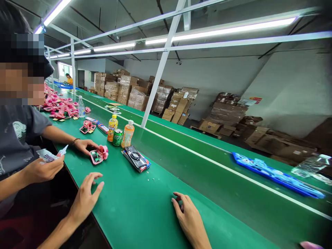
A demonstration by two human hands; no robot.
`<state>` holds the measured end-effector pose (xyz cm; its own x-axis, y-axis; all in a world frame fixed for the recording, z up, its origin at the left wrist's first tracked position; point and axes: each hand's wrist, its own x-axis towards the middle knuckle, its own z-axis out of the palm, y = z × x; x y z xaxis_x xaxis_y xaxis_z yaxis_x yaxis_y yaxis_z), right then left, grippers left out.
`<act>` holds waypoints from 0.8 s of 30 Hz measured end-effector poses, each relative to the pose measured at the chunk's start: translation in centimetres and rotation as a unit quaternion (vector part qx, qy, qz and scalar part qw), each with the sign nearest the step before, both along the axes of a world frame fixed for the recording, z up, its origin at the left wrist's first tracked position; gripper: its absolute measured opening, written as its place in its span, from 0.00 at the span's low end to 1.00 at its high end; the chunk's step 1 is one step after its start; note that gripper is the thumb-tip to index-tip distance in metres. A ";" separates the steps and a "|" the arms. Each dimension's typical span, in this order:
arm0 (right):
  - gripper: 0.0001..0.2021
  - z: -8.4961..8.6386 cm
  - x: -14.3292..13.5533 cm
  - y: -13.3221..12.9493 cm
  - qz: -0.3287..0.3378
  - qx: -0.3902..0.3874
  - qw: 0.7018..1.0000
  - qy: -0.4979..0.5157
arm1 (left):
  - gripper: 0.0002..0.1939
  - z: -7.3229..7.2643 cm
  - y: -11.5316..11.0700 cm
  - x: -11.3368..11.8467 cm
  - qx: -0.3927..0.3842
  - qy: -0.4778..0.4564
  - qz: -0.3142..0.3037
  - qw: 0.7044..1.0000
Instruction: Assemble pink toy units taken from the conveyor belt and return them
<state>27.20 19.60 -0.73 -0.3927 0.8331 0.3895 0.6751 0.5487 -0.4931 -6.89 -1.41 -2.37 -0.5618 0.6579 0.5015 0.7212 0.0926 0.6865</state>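
My left hand hovers at the near edge of the green table, fingers apart and holding nothing. Over the table's middle is my right hand, its fingers loosely curled with a gap to the thumb and nothing visible between them. Beyond my left hand lies a pink case with a green circuit board, touched by a co-worker's hand. The co-worker's other hand holds a crumpled white packet. A phone-like black item rests on a flat box between and beyond my hands.
Two drink bottles and a green can stand behind the black item. Pink parts are heaped at the far left beside a clear bottle. A blue tray of blue pieces lies at the right, near another clear bottle.
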 end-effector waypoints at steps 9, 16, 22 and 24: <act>0.20 0.2 0.1 0.1 0.010 0.012 1.000 0.012 | 0.26 3.1 6.4 -9.4 -0.134 0.111 0.016 0.985; 0.22 2.8 -3.7 -4.8 0.085 -0.007 0.993 0.081 | 0.26 1.4 3.9 1.0 -0.186 0.142 -0.070 0.970; 0.30 2.3 -5.2 -11.1 0.108 -0.132 0.983 0.068 | 0.25 1.4 0.4 9.2 -0.142 0.042 -0.096 0.984; 0.31 1.5 -3.8 -12.1 0.086 -0.134 0.982 0.100 | 0.26 2.4 0.9 8.1 -0.137 0.016 -0.103 0.985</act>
<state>23.38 7.50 0.80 -0.4739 0.8448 0.2486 0.4593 0.4780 -0.7487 1.16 -0.56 0.04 -0.3899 0.8691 0.3045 0.7648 0.1215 0.6327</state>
